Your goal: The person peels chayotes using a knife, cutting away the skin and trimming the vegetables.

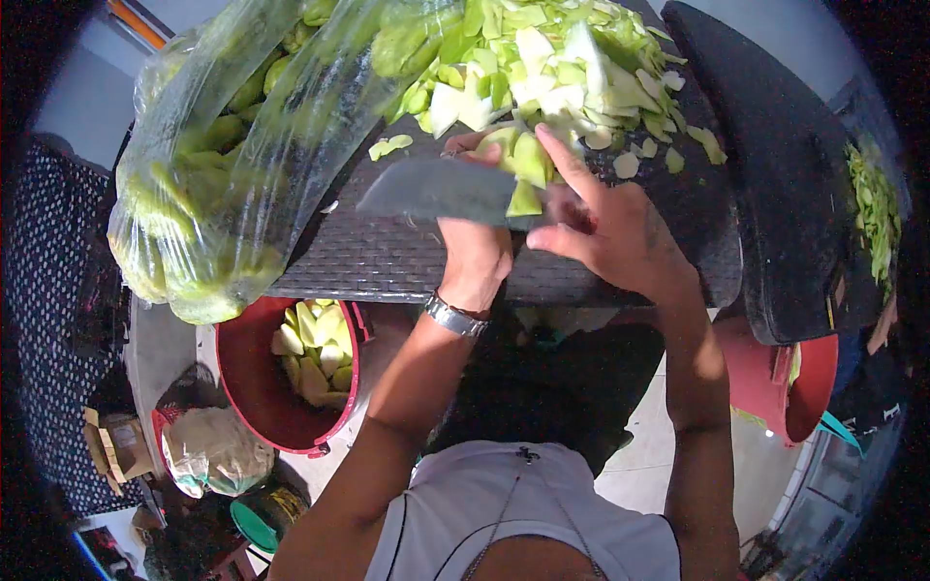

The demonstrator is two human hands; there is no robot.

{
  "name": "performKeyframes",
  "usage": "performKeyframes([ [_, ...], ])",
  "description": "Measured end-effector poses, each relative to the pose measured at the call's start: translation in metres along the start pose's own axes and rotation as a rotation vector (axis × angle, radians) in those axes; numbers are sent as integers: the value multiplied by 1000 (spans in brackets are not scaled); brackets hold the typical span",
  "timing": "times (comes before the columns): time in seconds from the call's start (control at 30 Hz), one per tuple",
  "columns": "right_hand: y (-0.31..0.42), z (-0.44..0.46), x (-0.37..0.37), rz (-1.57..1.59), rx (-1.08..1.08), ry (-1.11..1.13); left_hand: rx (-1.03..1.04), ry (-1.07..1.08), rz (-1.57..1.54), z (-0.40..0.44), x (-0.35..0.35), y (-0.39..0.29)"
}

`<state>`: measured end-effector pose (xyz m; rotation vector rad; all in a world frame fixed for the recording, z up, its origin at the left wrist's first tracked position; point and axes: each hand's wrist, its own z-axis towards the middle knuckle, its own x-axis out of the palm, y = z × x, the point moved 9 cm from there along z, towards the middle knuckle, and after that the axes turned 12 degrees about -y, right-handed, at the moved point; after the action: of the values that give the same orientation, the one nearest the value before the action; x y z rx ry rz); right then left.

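Note:
Over the near part of the dark woven-textured tabletop, my left hand, with a metal watch on its wrist, is partly hidden beneath a broad knife. Its fingers curl round pale green chayote pieces. The knife lies nearly level, tip pointing left, motion-blurred. Its handle end runs into my right hand, whose index finger and thumb stand apart while the other fingers curl in shadow. A cut green wedge sits against the blade near the handle. Just beyond both hands rises a heap of cut chayote and peelings.
A clear plastic bag of whole chayotes hangs over the table's left edge. Below stands a red bucket holding cut pieces. Another red bucket is at lower right, under a black chair-like panel. A tied sack rests at lower left.

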<state>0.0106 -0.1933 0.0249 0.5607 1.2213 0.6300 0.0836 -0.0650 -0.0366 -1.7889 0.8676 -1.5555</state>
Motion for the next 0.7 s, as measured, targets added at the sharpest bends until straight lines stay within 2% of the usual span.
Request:
performKeyframes([
  [0.23, -7, 2, -2, 14, -121, -42, -144, -56, -204, -4, -9, 15],
  [0.33, -8, 1, -2, 100, -47, 12, -62, -56, -124, -8, -6, 5],
  [0.43, -19, 0, -2, 149, -75, -7, 32, 66, -35, -14, 7, -9],
  [0.53, -23, 1, -6, 234, -25, 13, 91, 122, 19, -15, 13, -17],
  [0.63, -34, -3, 2, 407, 210, 198, 158, 126, 70, -14, 12, -19],
  [0.7, -33, -5, 2, 504, 287, 218, 145, 124, 115, -15, 14, -19],
])
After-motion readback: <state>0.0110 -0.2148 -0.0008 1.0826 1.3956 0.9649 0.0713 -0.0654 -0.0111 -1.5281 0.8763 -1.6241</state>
